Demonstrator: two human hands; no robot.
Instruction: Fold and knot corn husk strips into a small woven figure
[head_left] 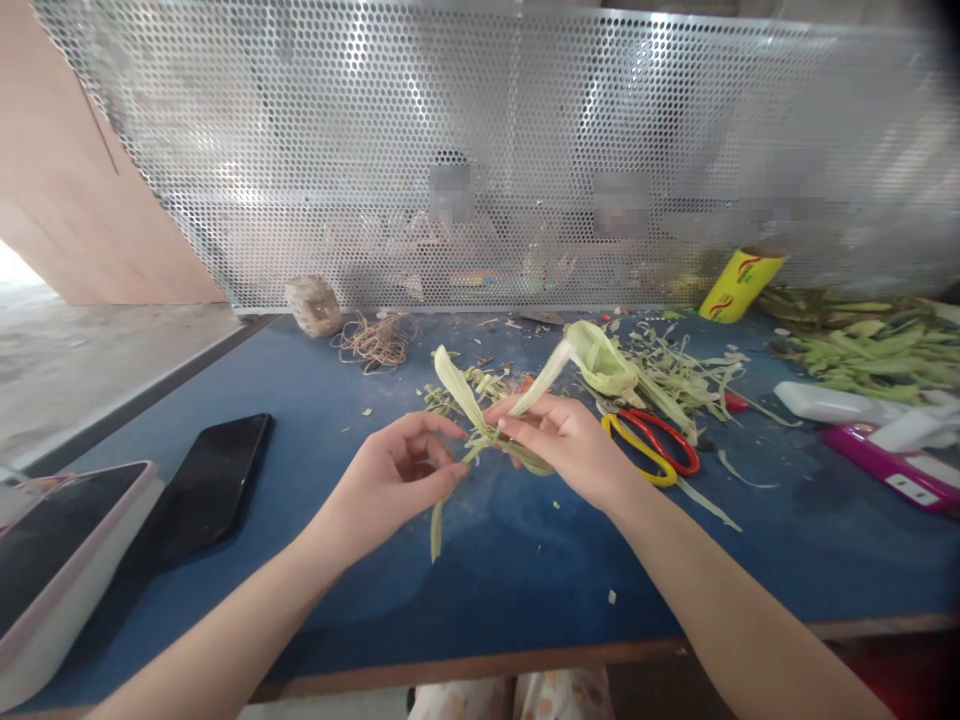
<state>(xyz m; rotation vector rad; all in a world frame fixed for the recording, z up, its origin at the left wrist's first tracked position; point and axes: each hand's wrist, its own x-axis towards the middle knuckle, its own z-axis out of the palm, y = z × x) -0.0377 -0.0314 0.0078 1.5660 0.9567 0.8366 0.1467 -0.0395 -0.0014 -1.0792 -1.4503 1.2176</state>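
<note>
Both hands meet over the middle of a blue table. Pale green leaf strips (459, 388), like husk or palm leaf, are folded and crossed between my fingers. My left hand (412, 465) pinches a strip between thumb and fingertips, and its loose end hangs below. My right hand (566, 440) is closed on the crossing of the strips, with one whitish strip rising from it. Right beside that hand lie scissors (656, 450) with a yellow and a red handle. A curled pale green husk piece (600, 360) is just behind it.
Leaf scraps (682, 375) and a green leaf pile (877, 350) lie right, near a yellow tube (741, 285) and a white and purple tool (892, 465). Left are a black phone (214, 490), twine (375, 342) and a stone-like block (313, 305). A perforated metal screen (480, 120) stands behind.
</note>
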